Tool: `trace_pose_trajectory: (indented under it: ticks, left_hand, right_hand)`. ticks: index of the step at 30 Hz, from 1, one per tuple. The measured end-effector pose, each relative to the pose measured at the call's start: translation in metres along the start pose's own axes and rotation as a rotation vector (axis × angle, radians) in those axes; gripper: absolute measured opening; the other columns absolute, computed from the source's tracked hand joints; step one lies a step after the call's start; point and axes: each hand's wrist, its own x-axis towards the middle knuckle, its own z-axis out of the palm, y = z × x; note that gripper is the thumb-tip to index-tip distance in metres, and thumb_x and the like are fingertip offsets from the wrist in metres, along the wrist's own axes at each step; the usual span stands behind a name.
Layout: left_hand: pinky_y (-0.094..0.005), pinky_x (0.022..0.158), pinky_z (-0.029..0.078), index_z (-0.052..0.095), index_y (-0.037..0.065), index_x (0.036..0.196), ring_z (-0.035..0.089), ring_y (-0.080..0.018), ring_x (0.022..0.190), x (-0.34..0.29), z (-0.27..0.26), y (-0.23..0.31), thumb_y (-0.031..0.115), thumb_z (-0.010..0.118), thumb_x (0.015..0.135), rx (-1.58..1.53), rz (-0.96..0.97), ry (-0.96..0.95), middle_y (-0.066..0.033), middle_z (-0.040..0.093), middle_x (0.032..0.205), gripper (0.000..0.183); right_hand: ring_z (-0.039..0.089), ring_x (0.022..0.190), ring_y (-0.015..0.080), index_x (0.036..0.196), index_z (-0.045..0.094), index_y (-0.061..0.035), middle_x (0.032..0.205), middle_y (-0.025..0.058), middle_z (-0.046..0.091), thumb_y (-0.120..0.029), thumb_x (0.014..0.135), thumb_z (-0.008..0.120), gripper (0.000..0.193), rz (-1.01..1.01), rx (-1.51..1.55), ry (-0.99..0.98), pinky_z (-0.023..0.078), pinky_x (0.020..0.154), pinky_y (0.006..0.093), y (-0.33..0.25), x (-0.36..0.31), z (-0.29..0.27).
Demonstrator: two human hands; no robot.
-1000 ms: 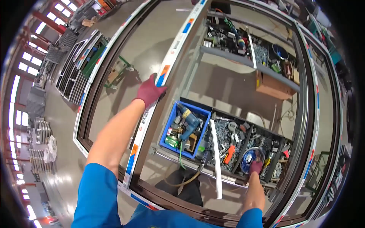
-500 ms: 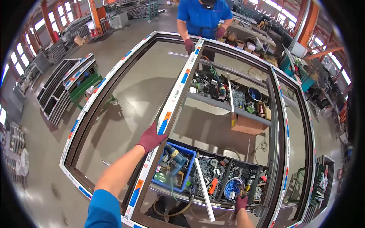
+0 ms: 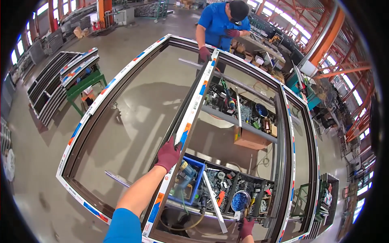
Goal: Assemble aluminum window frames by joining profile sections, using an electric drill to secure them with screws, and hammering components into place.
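A large brown window frame (image 3: pixel 77 128) with white protective tape lies flat across my view. My left hand (image 3: pixel 169 154), in a dark red glove, is wrapped round its long middle bar (image 3: pixel 193 106). My right hand (image 3: pixel 246 228), gloved alike, is low at the right, inside the frame's opening. Its fingers look curled at the lower end of a thin brownish piece that I cannot make out. Just beyond it stands a round bowl of blue small parts (image 3: pixel 240 201). Left of the bowl, a white strip (image 3: pixel 214 201) lies slanted over a parts tray (image 3: pixel 226 178).
A blue bin (image 3: pixel 198 184) holds a power drill (image 3: pixel 188 171). Across the frame a co-worker (image 3: pixel 223 25) in blue has one gloved hand at the middle bar. A cardboard box (image 3: pixel 250 139) and a second parts tray (image 3: pixel 243 106) show through the frame. Stacked frames (image 3: pixel 48 87) stand left.
My view has shifted, and the frame sits differently in it. My right hand has drawn back from the bowl toward me. The co-worker's other hand has come up to the chest.
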Motion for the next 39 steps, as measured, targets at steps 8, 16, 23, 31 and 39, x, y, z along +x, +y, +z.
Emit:
trace_pose_trajectory:
  ticks: [8,16,23,31,39]
  left_hand:
    - [-0.0541,0.097,0.054,0.055,0.02,0.152,0.068,-0.0457,0.115,0.006,0.008,-0.014,0.031,0.056,0.104,-0.103,0.006,0.027,-0.0244,0.07,0.127,0.049]
    - [-0.0517,0.099,0.055,0.058,0.019,0.151,0.067,-0.0453,0.116,0.017,0.005,-0.015,0.036,0.065,0.099,-0.29,-0.116,-0.042,-0.0242,0.071,0.127,0.054]
    - [-0.0496,0.101,0.054,0.035,0.002,0.158,0.065,-0.0434,0.122,0.004,-0.008,0.026,0.041,0.08,0.088,0.161,-0.069,-0.101,-0.0252,0.062,0.137,0.093]
    - [-0.0513,0.088,0.059,0.047,0.003,0.131,0.071,-0.0398,0.109,-0.002,-0.004,0.02,0.042,0.084,0.085,0.26,0.042,-0.108,-0.0231,0.066,0.125,0.072]
    - [-0.0492,0.108,0.05,0.05,-0.004,0.146,0.061,-0.0458,0.129,-0.02,-0.061,-0.004,0.061,0.068,0.094,-0.038,0.05,-0.159,-0.0316,0.059,0.144,0.085]
  right_hand:
    - [0.05,0.05,0.0119,0.111,0.064,-0.0115,0.074,0.0009,0.063,-0.028,0.103,0.073,0.021,-0.187,-0.025,-0.07,0.038,0.042,0.0302,0.037,-0.028,0.018]
    - [0.047,0.047,0.0114,0.12,0.064,-0.0135,0.071,-0.0006,0.062,-0.016,0.103,0.073,0.02,-0.099,0.082,-0.147,0.034,0.04,0.0288,0.073,0.015,0.02]
    - [0.055,0.045,0.0192,0.102,0.052,-0.0145,0.067,0.0058,0.058,-0.013,0.094,0.069,0.019,0.05,0.033,-0.061,0.043,0.037,0.0364,0.056,0.008,0.036]
    - [0.059,0.055,0.0164,0.108,0.057,-0.0093,0.08,0.0072,0.065,-0.011,0.093,0.071,0.02,-0.065,-0.001,-0.093,0.048,0.044,0.0343,0.025,-0.04,0.042]
    - [0.057,0.071,0.0103,0.112,0.062,-0.0084,0.086,-0.0012,0.062,-0.011,0.103,0.066,0.01,-0.374,-0.006,-0.21,0.047,0.06,0.0295,-0.054,-0.05,0.087]
